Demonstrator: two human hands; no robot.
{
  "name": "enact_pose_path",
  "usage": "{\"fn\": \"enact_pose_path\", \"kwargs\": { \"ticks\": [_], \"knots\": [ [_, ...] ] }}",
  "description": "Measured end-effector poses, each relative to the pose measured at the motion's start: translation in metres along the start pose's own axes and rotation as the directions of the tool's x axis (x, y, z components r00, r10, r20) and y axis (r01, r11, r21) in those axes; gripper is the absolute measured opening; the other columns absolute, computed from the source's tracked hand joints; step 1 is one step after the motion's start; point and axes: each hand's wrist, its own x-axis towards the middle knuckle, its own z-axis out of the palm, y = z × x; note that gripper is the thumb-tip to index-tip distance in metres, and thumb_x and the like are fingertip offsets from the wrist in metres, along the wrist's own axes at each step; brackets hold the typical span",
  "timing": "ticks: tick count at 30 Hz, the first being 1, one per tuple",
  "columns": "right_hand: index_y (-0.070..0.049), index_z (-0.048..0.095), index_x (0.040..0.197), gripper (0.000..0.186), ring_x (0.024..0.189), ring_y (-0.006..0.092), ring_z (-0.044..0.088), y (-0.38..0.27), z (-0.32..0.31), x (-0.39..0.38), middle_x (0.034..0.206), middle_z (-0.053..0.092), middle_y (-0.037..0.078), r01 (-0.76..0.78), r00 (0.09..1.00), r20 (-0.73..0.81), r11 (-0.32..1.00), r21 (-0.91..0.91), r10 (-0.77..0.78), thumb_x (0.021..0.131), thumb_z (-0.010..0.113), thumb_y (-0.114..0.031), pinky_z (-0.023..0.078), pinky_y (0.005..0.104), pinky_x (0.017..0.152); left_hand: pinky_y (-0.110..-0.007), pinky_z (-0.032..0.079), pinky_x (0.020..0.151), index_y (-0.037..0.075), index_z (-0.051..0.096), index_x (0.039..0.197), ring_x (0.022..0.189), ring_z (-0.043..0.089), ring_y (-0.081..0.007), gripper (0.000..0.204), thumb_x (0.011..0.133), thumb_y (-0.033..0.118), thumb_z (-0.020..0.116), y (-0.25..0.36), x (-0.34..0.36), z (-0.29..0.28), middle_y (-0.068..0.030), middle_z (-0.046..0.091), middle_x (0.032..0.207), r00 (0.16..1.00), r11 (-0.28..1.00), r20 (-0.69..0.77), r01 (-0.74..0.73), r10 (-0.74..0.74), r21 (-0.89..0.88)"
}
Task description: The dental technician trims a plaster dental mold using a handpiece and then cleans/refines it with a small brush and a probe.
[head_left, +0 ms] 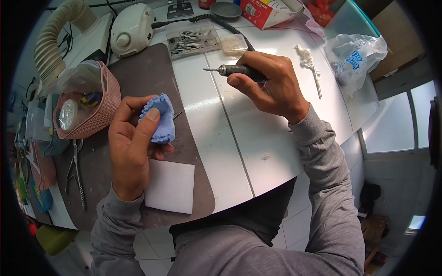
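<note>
My left hand [131, 145] grips a blue dental cast [161, 126], thumb on its inner face, over the brown mat [184, 175]; a thin metal piece sticks out behind the cast. A square white foam pad [169, 186] lies just below that hand. My right hand [269, 87], up and to the right, is closed round a black rotary handpiece [237, 71] whose metal bit points left toward the space above the cast. A coiled cord [235, 31] runs from a white control unit [131, 32] toward the handpiece.
Pink basket [92, 119] and pliers [78, 170] lie left. Bit case [193, 43], small container [234, 44], grey dish [225, 10] and red box [262, 14] stand at the back. A ridged hose [50, 50] arches back left. Plastic bag [350, 60] and tissue-wrapped tool [313, 69] are right.
</note>
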Motion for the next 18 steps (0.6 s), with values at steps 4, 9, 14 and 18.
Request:
{"fn": "enact_pose_path", "kwargs": {
  "ticks": [4,9,14,18],
  "knots": [
    [-0.004,0.069,0.086,0.052,0.054,0.0219,0.058,0.012,0.005,-0.005,0.068,0.062,0.008,-0.013,1.0,-0.013,1.0,0.022,0.013,0.103,0.083,-0.051,0.044,0.0363,0.051,-0.018,0.048,0.047,0.005,0.062,0.137,0.06,0.065,-0.0059,0.034,0.113,0.027,0.069,-0.004,0.004,0.004,-0.0045,0.071,0.103,0.996,1.0,-0.092,0.024,-0.022,0.02],
    [-0.005,0.069,0.088,0.049,0.056,0.0214,0.058,0.009,0.007,-0.014,0.071,0.062,0.006,-0.081,0.997,-0.009,0.991,0.102,0.082,0.098,0.09,-0.049,0.045,0.0355,0.051,-0.02,0.05,0.047,0.004,0.06,0.138,0.057,0.064,-0.0078,0.033,0.112,0.023,0.068,-0.003,0.002,0.001,-0.0068,0.071,0.099,0.989,0.991,-0.067,0.126,-0.129,-0.039],
    [-0.004,0.072,0.091,0.053,0.055,0.0196,0.058,0.007,-0.003,-0.01,0.071,0.06,0.004,-0.122,0.992,0.037,0.984,0.127,0.118,0.095,0.09,-0.054,0.044,0.0357,0.051,-0.024,0.053,0.048,0.002,0.057,0.138,0.057,0.064,-0.0096,0.032,0.112,0.018,0.066,0.004,0.001,-0.003,-0.0105,0.071,0.1,0.949,0.945,-0.019,0.312,-0.315,-0.095],
    [-0.004,0.073,0.093,0.057,0.056,0.0197,0.059,0.011,-0.012,-0.007,0.071,0.061,0.004,-0.115,0.993,0.023,0.991,0.069,0.114,0.094,0.088,-0.059,0.045,0.0347,0.052,-0.024,0.054,0.049,0.0,0.055,0.138,0.058,0.063,-0.0096,0.032,0.112,0.017,0.065,0.006,0.005,-0.003,-0.01,0.071,0.102,0.937,0.935,0.054,0.347,-0.344,-0.07]
  ]
}}
